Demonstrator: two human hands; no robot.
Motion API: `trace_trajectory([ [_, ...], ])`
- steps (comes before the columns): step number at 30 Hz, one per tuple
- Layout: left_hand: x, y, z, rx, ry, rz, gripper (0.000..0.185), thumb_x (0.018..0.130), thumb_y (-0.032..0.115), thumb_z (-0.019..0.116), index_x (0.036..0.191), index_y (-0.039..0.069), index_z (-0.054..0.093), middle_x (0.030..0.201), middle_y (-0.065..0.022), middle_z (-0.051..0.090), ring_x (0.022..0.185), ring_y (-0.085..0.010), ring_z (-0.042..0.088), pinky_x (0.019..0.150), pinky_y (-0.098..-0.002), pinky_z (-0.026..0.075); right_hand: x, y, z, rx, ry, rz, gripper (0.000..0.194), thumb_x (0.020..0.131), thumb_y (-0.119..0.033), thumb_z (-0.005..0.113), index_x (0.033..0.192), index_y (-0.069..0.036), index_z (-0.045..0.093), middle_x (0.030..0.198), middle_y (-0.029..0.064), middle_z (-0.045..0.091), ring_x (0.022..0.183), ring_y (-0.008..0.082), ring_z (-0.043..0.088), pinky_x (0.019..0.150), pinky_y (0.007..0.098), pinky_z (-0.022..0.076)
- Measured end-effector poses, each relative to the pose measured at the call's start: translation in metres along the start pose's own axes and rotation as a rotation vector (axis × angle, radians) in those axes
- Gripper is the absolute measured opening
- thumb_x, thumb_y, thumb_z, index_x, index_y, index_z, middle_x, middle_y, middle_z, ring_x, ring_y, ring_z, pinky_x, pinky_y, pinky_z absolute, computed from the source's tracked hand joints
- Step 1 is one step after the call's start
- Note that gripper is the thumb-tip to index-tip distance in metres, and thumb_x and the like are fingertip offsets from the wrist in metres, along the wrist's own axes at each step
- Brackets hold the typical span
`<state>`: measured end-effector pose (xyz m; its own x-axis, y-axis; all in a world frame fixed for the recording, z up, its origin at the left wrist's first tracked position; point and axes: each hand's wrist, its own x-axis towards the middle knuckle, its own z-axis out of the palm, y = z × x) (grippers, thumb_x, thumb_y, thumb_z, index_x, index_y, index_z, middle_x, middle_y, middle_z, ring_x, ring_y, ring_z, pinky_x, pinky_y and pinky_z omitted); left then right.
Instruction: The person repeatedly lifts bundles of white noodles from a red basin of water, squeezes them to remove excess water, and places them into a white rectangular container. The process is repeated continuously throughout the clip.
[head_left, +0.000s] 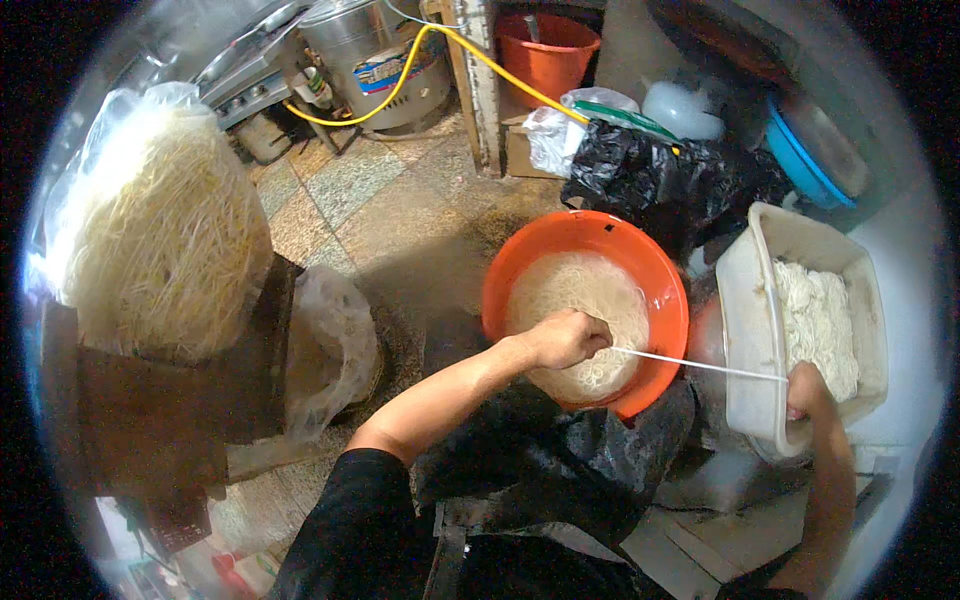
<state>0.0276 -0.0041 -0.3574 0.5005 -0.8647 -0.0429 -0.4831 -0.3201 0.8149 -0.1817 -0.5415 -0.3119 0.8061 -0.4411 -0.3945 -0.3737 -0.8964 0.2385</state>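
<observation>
My left hand (571, 339) is closed on one end of a thin white strand (697, 364), above an orange plastic basin (667, 300). Pale noodles (592, 289) lie in cloudy liquid inside that basin. The strand runs taut to the right, over the basin's rim, to my right hand (808, 391), which grips its other end at the near edge of a whitish plastic tub (757, 300). Inside the tub rests a folded bundle of pale noodles or strands (817, 322). Whether the strand is a noodle or a cord, I cannot tell.
A large clear bag of bean sprouts (165, 247) stands at left on a brown support. Black plastic bags (645, 165) lie behind the basin, near a blue basin (806, 161). A yellow hose (480, 56) crosses the back, past a metal pot (405, 82), a post (480, 90) and a red bucket (547, 56).
</observation>
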Motion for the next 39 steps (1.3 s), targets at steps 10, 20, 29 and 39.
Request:
trace_trajectory([
  [10, -0.006, -0.044, 0.006, 0.003, 0.014, -0.014, 0.019, 0.089, 0.013, 0.064, 0.105, 0.01, 0.075, 0.098, -0.0166, 0.074, 0.092, -0.0377, 0.072, 0.084, -0.0471, 0.057, -0.007, 0.011, -0.023, -0.393, 0.103, -0.398, 0.007, 0.067, -0.009, 0.07, 0.065, -0.003, 0.068, 0.078, 0.0183, 0.066, 0.079, 0.0363, 0.064, 0.077, 0.0435, 0.0519],
  [20, 0.004, -0.156, -0.03, 0.897, -0.12, -0.201, 0.037, 0.089, 0.031, 0.067, 0.122, 0.016, 0.073, 0.132, -0.0079, 0.067, 0.13, -0.0284, 0.057, 0.115, -0.0507, 0.036, 0.037, -0.19, -0.252, 0.493, 0.439, -0.509, 0.029, 0.098, -0.026, 0.058, 0.086, -0.002, 0.069, 0.065, 0.0066, 0.062, 0.053, 0.0153, 0.061, 0.052, 0.0345, 0.0493],
  [29, -0.007, -0.22, -0.036, 0.945, -0.059, -0.075, 0.034, 0.088, 0.03, 0.061, 0.115, 0.014, 0.074, 0.124, -0.0046, 0.067, 0.127, -0.0277, 0.052, 0.119, -0.0523, 0.026, 0.146, -0.408, -0.017, -0.097, -0.488, -0.525, 0.049, 0.075, -0.029, 0.084, 0.116, -0.004, 0.075, 0.115, 0.0196, 0.075, 0.104, 0.0319, 0.071, 0.092, 0.0458, 0.0564],
  [39, -0.007, -0.204, -0.039, 0.878, 0.064, 0.008, 0.035, 0.086, 0.022, 0.059, 0.117, 0.016, 0.074, 0.117, -0.0037, 0.068, 0.118, -0.0263, 0.056, 0.117, -0.0534, 0.031, 0.109, -0.467, 0.127, 0.435, -0.601, -0.321, 0.055, 0.083, -0.03, 0.076, 0.129, -0.002, 0.062, 0.127, 0.0199, 0.068, 0.111, 0.0295, 0.068, 0.074, 0.0415, 0.0602],
])
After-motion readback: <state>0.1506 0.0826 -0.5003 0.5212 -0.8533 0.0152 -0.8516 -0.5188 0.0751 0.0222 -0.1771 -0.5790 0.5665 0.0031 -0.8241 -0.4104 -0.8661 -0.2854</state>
